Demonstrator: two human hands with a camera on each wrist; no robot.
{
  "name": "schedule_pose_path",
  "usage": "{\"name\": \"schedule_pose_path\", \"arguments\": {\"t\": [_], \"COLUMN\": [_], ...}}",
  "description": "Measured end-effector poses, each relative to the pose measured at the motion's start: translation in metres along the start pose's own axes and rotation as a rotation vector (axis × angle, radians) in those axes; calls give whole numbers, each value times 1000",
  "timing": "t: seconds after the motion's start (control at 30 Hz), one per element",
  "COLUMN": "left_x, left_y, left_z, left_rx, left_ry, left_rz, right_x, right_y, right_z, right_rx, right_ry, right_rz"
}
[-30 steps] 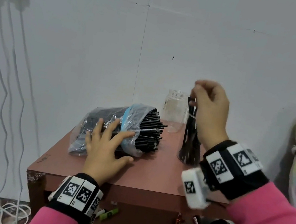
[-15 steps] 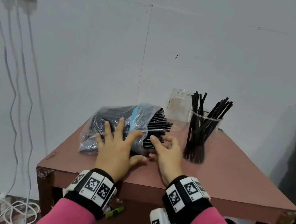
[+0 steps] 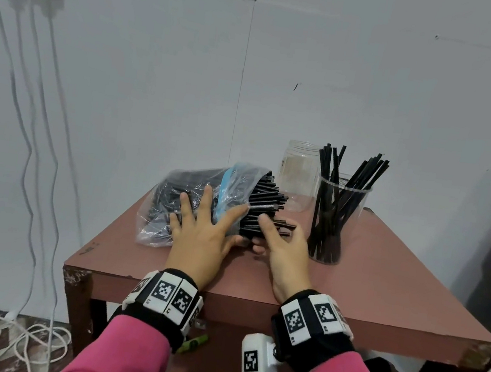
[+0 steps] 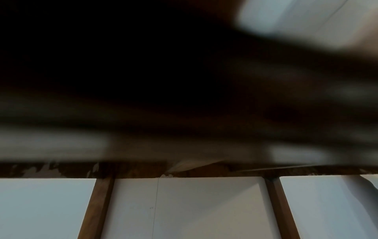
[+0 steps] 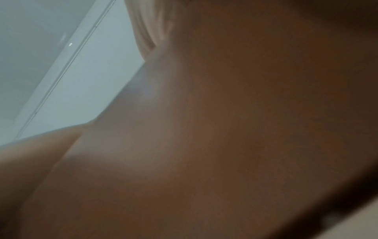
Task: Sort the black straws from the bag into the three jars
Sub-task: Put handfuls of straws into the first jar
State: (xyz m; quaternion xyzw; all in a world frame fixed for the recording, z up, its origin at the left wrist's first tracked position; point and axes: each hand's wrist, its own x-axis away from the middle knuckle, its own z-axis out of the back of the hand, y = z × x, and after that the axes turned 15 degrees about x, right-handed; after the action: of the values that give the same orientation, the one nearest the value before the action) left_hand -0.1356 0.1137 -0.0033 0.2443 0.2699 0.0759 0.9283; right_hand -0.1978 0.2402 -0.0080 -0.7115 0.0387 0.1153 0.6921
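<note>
Plastic bag: clear, with a blue strip, lying on its side on the table, mouth turned toward the jar of straws.
Straws in bag: black, packed tight, their ends sticking out of the mouth; a few lie lower and reach further toward the jar.
Jar of straws: clear, upright, just right of the bag's mouth, holding a loose bunch of black straws that lean out above its rim.
Empty jar: clear, upright, behind the bag's mouth and just left of the jar of straws, toward the wall.
Third jar: cannot tell where it is.
Left hand: flat on the bag, fingers spread and straight, pressing the plastic near the mouth.
Right hand: between the bag's mouth and the jar of straws, forefinger stretched onto the protruding straw ends; whether the hidden fingers grip any straw, I cannot tell.
Wrist views: dark and blurred; little beyond skin, wall and table legs.
Cables: white, hanging down the wall left of the bag.
</note>
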Motion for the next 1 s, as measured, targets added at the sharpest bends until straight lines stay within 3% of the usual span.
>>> {"name": "schedule_pose_path", "arguments": {"t": [0.07,0.27,0.37,0.5,0.73,0.9,1.0], "left_x": [0,0,0,0,0,0,1], "left_y": [-1,-2,-2,-1,-1,1,2], "left_z": [-1,-2,-2,-2,-4,-2,-1], "left_rx": [-2,-23,-20,5,5,5,-1], "left_ry": [-3,-9,-4,-12,2,-23,-26], "left_rz": [-17,-44,-40,-40,-34,-40,-35], "right_x": [0,-3,-4,-4,-8,-9,-8], "right_y": [2,1,0,5,4,0,2], "right_z": [-1,-1,1,-1,3,1,-1], "right_rx": [8,-88,-183,-35,-192,-169,-84], "right_ry": [0,205,145,1,202,64,105], "right_rz": [27,40,-27,-22,-10,-50,-46]}}
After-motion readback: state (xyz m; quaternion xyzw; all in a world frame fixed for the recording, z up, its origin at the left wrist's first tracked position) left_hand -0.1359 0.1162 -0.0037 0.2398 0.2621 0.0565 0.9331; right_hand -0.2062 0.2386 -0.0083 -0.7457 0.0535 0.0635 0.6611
